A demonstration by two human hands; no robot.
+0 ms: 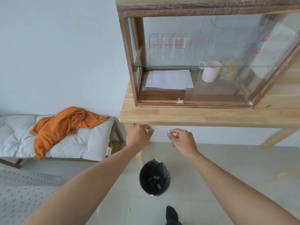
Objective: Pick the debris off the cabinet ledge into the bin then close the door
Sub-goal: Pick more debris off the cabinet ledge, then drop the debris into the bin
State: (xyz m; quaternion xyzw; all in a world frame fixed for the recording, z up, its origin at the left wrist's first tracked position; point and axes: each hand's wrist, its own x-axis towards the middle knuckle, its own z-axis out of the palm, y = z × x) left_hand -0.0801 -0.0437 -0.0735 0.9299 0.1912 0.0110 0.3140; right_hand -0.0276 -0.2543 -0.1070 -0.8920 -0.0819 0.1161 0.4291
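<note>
Ledge (162, 103) at 12 o'clock holds one scrap (180, 101); left hand (139, 134) and right hand (181, 140) each pinch a crumb above bin (155, 177) at 6, likely for dropping.

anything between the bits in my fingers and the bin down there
Nothing visible. Both the left hand and right hand pinch small debris in open air below the table edge, and the open bin stands on the floor beneath them.
</note>
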